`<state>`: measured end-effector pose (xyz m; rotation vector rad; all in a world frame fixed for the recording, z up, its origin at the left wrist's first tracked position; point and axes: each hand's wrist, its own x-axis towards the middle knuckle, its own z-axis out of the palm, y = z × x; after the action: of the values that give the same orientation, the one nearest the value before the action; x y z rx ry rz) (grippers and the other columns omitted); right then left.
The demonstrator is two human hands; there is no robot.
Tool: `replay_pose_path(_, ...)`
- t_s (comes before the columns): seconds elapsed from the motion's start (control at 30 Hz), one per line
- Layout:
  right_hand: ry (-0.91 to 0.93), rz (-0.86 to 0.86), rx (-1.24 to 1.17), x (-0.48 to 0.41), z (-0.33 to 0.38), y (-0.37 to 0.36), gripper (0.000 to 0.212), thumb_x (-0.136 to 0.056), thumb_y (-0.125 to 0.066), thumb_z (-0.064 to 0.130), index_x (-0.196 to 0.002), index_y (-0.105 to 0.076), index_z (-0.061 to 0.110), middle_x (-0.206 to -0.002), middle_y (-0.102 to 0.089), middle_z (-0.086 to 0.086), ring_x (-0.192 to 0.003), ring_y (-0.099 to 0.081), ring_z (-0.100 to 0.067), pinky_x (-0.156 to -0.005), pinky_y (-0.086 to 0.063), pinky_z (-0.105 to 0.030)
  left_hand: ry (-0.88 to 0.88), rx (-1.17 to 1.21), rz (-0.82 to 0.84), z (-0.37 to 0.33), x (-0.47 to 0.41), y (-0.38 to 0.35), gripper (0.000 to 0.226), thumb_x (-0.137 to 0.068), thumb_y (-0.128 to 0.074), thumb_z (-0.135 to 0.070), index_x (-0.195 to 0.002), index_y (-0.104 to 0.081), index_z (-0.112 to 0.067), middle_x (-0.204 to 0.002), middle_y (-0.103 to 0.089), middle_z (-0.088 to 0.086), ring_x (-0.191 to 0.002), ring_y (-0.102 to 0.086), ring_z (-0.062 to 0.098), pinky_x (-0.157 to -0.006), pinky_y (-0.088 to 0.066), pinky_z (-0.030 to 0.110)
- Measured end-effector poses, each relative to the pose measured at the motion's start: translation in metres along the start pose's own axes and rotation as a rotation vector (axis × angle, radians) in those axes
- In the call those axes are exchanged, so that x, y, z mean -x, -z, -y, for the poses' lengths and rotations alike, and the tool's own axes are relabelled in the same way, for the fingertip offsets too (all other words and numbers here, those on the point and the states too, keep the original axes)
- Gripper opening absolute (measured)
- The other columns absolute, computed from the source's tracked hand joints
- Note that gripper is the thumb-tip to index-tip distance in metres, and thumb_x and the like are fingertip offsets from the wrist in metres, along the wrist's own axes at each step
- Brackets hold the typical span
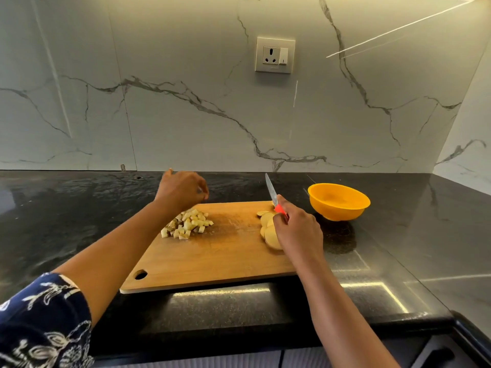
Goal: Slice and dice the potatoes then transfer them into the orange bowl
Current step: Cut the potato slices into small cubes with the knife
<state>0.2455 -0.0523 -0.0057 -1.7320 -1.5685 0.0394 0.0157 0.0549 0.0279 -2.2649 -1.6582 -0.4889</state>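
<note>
Black countertop (79, 221), right hand (299, 231) gripping knife (272, 193), diced potatoes (187, 224)

The left arm (106, 251) stretches from the near left corner of the surface (66, 221) diagonally toward its far edge. It is bare below a dark blue patterned sleeve (45, 320). The left hand (183, 191) hangs raised, its back to the camera, fingers (203, 191) curled downward. The palm is hidden, so whether it holds anything cannot be told. The bare right arm (342, 309) comes up from the near edge toward the middle. The right hand (299, 229) grips a knife (273, 196) by the handle, blade pointing toward the far edge.
</note>
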Motion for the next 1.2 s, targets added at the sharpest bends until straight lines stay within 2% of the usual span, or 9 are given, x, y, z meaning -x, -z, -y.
replay_pose_path(0.07, -0.022, -0.012, -0.018, -0.001, -0.002, 0.002, 0.045, -0.097, -0.047, 0.028, -0.142, -0.044, 0.029, -0.11, -0.069, -0.001, -0.098, -0.063, -0.018, -0.085, -0.052, -0.039, 0.065, 0.165, -0.106, -0.003, 0.001, 0.004, 0.021, -0.084, -0.065, -0.044, -0.091, -0.071, -0.025, -0.095, -0.07, -0.003, -0.087, -0.062, 0.014, -0.091, -0.046, 0.041)
replay_pose_path(0.2, -0.063, -0.007, -0.025, -0.003, -0.008, 0.008, 0.044, -0.098, -0.048, 0.027, -0.142, -0.044, 0.026, -0.12, -0.066, 0.001, -0.107, -0.061, -0.017, -0.086, -0.05, -0.035, 0.043, 0.248, -0.008, -0.022, 0.0, 0.005, 0.036, -0.083, -0.058, -0.056, -0.081, -0.068, -0.022, -0.08, -0.068, -0.003, -0.074, -0.061, 0.012, -0.077, -0.053, 0.035)
replay_pose_path(0.3, -0.078, 0.016, 0.001, -0.004, -0.014, 0.012, 0.045, -0.098, -0.049, 0.028, -0.142, -0.043, 0.027, -0.12, -0.066, 0.001, -0.105, -0.061, -0.017, -0.085, -0.05, -0.034, -0.051, 0.451, 0.232, -0.04, -0.002, 0.0, 0.026, -0.088, -0.06, -0.038, -0.108, -0.065, -0.022, -0.11, -0.067, 0.0, -0.097, -0.06, 0.013, -0.089, -0.05, 0.032)
replay_pose_path(0.37, -0.09, 0.019, 0.007, -0.005, -0.017, 0.014, 0.045, -0.098, -0.049, 0.028, -0.142, -0.043, 0.028, -0.116, -0.067, 0.001, -0.102, -0.062, -0.017, -0.084, -0.051, -0.035, -0.135, 0.48, 0.404, -0.055, -0.004, -0.007, 0.038, -0.09, -0.06, -0.028, -0.127, -0.054, -0.025, -0.127, -0.058, -0.003, -0.113, -0.053, 0.014, -0.097, -0.043, 0.029)
replay_pose_path(0.47, -0.106, -0.004, -0.011, -0.006, -0.019, 0.015, 0.045, -0.097, -0.048, 0.028, -0.142, -0.043, 0.028, -0.118, -0.066, 0.001, -0.105, -0.061, -0.018, -0.086, -0.051, -0.037, -0.172, 0.492, 0.441, -0.078, -0.016, -0.019, 0.045, -0.093, -0.057, -0.025, -0.136, -0.046, -0.025, -0.133, -0.053, -0.003, -0.119, -0.049, 0.015, -0.098, -0.039, 0.028)
replay_pose_path(0.7, -0.082, -0.053, -0.01, -0.009, -0.025, 0.016, 0.046, -0.098, -0.045, 0.026, -0.144, -0.041, 0.026, -0.112, -0.068, -0.002, -0.102, -0.061, -0.02, -0.078, -0.045, -0.031, -0.013, 0.587, 0.395, -0.136, -0.071, -0.04, 0.042, -0.09, -0.061, -0.023, -0.131, -0.052, -0.017, -0.128, -0.058, 0.006, -0.116, -0.054, 0.021, -0.097, -0.04, 0.031)
replay_pose_path(0.83, -0.052, -0.082, -0.006, -0.008, -0.026, 0.016, 0.046, -0.098, -0.044, 0.026, -0.144, -0.041, 0.025, -0.11, -0.068, -0.001, -0.101, -0.062, -0.02, -0.078, -0.047, -0.033, 0.025, 0.641, 0.456, -0.148, -0.084, -0.05, 0.026, -0.086, -0.066, -0.016, -0.112, -0.065, -0.012, -0.114, -0.065, 0.008, -0.1, -0.059, 0.018, -0.089, -0.048, 0.03)
replay_pose_path(0.97, -0.039, -0.078, 0.005, -0.01, -0.025, 0.016, 0.047, -0.098, -0.043, 0.027, -0.145, -0.039, 0.026, -0.11, -0.068, 0.0, -0.1, -0.062, -0.019, -0.077, -0.047, -0.032, 0.064, 0.735, 0.449, -0.143, -0.084, -0.042, 0.023, -0.085, -0.066, -0.009, -0.108, -0.067, -0.009, -0.1, -0.066, 0.007, -0.08, -0.06, 0.014, -0.073, -0.051, 0.025)
replay_pose_path(1.2, -0.051, -0.071, 0.013, -0.007, -0.02, 0.015, 0.047, -0.099, -0.045, 0.028, -0.145, -0.039, 0.026, -0.112, -0.068, 0.0, -0.101, -0.062, -0.017, -0.079, -0.048, -0.032, 0.275, 0.939, 0.441, -0.101, -0.064, -0.024, 0.022, -0.086, -0.062, -0.001, -0.107, -0.067, -0.005, -0.101, -0.065, 0.012, -0.082, -0.063, 0.019, -0.066, -0.054, 0.023)
